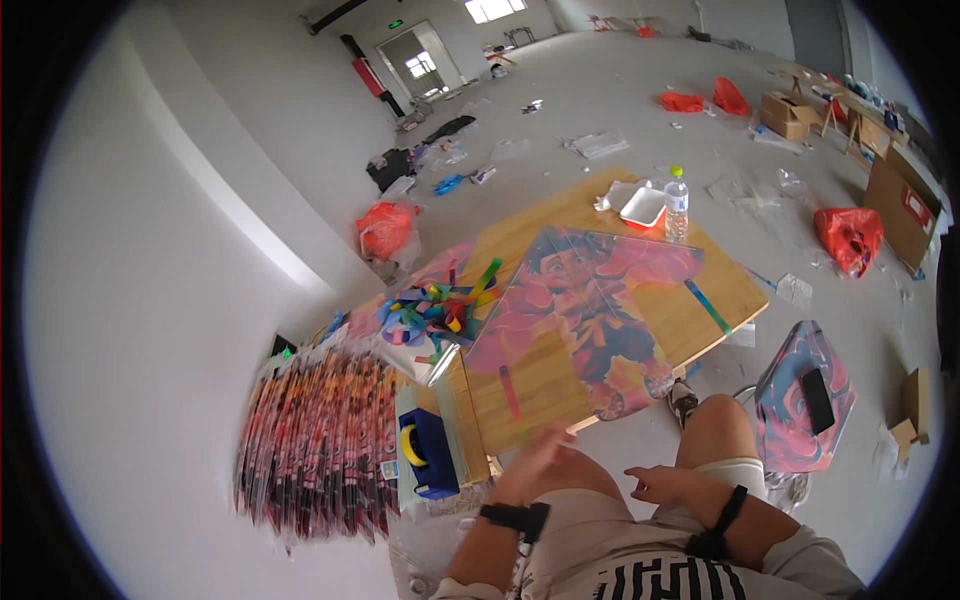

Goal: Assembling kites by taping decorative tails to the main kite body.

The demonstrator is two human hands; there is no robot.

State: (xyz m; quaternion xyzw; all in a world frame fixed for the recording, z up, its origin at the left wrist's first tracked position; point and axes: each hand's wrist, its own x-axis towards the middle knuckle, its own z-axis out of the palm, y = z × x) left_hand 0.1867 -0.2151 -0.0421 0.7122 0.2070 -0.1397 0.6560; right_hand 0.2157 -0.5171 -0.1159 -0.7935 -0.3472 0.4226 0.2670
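Note:
My left hand (545,462) hovers by the near edge of the wooden table (530,400), smeared by motion, so its grip cannot be made out. Over my lap, my right hand (655,485) points leftward with its fingers partly apart and nothing visible in them. A clear-looking sheet printed with a colourful cartoon figure (600,320) lies across the table, its near end overhanging the edge. Short strips of tape, one red (510,392) and one blue-green (708,308), stick to the wood beside it. Left of my left hand stands a blue tape dispenser (432,455) with a yellow roll.
A tangle of coloured strips (435,312) lies on the table's left. Many printed pieces in plastic (320,435) stand packed at the left. A water bottle (677,207) and white tray (642,207) sit at the far edge. At right, a black phone (817,402) rests on a printed stool-like surface (790,440).

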